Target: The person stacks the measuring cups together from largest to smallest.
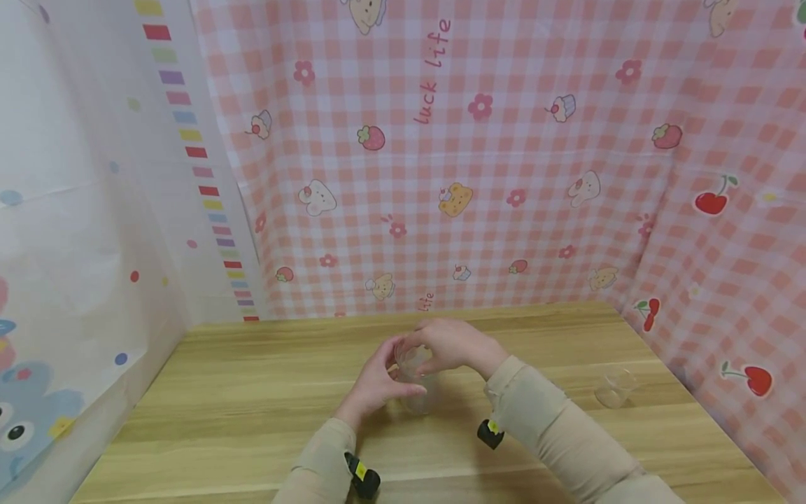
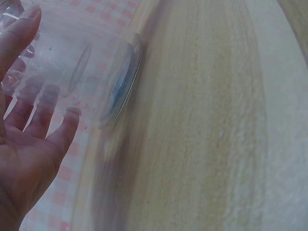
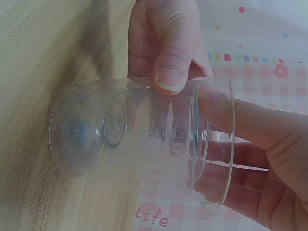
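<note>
Pink-checked cloth (image 1: 409,168) is backing the wood-grain tabletop (image 1: 252,392); left hand (image 1: 373,381) is gripping a large clear glass beaker (image 3: 79,151) centrally, apparently steadying it; right hand (image 1: 456,344) is pinching the smaller clear glass beaker (image 3: 154,134) nested inside.

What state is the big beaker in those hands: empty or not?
Not empty: at least one smaller beaker sits inside the big beaker, its base and rim showing through the clear wall.
</note>
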The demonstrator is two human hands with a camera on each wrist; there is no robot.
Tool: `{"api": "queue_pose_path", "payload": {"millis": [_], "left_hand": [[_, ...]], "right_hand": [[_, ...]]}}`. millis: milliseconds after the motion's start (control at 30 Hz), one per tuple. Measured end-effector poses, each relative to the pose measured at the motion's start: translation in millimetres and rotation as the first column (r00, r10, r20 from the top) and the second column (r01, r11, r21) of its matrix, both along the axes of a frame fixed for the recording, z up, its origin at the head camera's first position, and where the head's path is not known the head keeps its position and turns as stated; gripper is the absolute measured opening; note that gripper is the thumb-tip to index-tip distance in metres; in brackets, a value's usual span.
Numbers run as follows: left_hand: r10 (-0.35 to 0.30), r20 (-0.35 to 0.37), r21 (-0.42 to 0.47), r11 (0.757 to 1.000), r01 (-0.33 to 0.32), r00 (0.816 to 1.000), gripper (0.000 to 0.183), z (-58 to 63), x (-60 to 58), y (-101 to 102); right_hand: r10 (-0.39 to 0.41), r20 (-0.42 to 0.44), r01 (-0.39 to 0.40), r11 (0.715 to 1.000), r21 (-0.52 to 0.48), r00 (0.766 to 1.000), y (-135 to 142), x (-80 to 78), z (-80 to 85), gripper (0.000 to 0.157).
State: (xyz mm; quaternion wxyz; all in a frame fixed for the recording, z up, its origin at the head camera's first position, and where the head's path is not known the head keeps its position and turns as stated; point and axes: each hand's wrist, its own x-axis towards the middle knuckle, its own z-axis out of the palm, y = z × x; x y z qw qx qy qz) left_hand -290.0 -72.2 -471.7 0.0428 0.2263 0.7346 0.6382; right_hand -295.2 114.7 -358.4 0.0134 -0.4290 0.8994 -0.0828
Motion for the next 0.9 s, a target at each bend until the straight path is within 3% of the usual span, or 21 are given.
{"api": "queue_pose_path", "payload": {"millis": [333, 567, 900], "left_hand": [[0.0, 0.008, 0.005, 1.0, 0.0, 1.0, 0.089, 2.8, 0.6, 0.9], [-0.018, 0.003, 0.014, 1.0, 0.018, 1.0, 0.083, 25.8, 16.8, 0.8], [-0.014, 0.012, 0.0, 1.0, 0.014, 1.0, 0.084, 27.9, 18.6, 0.6]], "right_hand": [[-0.008, 0.0, 0.008, 1.0, 0.013, 1.0, -0.4, 0.3, 0.2, 0.041], [-0.016, 0.001, 0.015, 0.999, 0.029, 1.0, -1.0, 0.5, 0.3, 0.04], [-0.015, 0.021, 0.014, 1.0, 0.021, 1.0, -1.3, 0.7, 0.3, 0.039]]}}
